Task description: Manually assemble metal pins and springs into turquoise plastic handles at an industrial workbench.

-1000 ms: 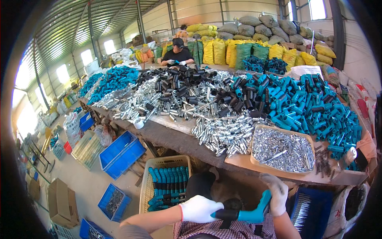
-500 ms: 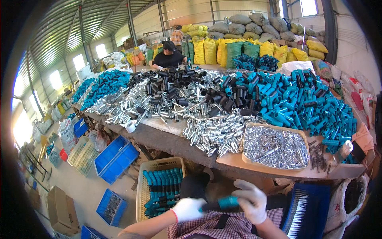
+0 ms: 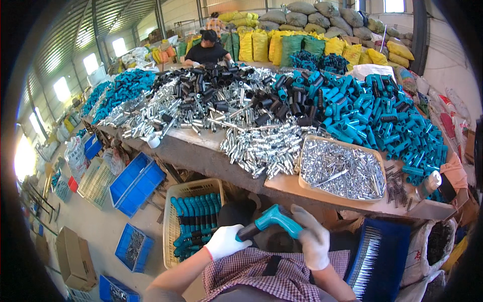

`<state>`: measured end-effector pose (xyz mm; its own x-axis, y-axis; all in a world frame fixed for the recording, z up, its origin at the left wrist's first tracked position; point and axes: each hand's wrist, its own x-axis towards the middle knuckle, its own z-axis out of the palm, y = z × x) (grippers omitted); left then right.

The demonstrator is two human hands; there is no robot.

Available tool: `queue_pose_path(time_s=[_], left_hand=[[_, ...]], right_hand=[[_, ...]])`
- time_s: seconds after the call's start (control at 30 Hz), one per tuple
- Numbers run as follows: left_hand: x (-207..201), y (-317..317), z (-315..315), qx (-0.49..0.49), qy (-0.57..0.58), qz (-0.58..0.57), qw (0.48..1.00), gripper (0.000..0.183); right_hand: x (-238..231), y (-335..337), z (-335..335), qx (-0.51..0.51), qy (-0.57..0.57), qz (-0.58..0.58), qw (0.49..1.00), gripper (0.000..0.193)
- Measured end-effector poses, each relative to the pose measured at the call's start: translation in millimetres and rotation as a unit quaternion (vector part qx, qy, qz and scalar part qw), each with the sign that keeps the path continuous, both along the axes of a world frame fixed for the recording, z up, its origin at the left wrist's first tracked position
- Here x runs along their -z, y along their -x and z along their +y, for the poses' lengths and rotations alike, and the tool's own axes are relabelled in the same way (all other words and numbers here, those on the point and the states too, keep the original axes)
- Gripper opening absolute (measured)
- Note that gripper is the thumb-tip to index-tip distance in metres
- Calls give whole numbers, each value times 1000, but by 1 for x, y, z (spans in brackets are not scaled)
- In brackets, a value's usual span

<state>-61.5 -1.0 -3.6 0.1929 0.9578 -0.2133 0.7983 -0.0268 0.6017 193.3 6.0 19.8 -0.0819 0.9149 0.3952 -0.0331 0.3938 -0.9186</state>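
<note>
My left hand (image 3: 227, 242), in a white glove, is closed round the black sleeve of a curved teal-and-black handle (image 3: 275, 217). The handle tilts up to the right above my lap, its bent teal end toward my other hand. My right hand (image 3: 313, 239), gloved and partly blurred, has its fingers stretched out beside that bent end; whether it touches is hard to tell. Similar teal-and-black handles (image 3: 197, 214) lie in rows in a cream plastic crate (image 3: 169, 221) left of my knees.
Heaps of teal handle parts (image 3: 372, 118), black sleeves (image 3: 214, 88) and silver metal parts (image 3: 261, 146) cover the table. A tray (image 3: 300, 176) of small metal pieces stands near its front edge. A blue bin (image 3: 397, 251) of metal rods is at my right. Another person (image 3: 207, 53) sits across.
The handle has turned from nearly level to tilted, its teal bend now showing. My left hand has moved up and left; my right hand has shifted slightly left and down.
</note>
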Motion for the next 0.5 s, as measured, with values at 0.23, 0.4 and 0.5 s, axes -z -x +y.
queue_pose_path(time_s=[0.23,0.4,0.5], left_hand=[[9,-13,-12,-19,-72,-68,995,39],[19,-17,-31,204,-44,11,978,25],[-7,-14,-1,239,-203,166,935,17]], right_hand=[[4,-18,17,-21,-3,-13,1000,30],[2,-16,28,23,-126,-224,966,13],[47,-38,53,-75,126,-404,903,28]])
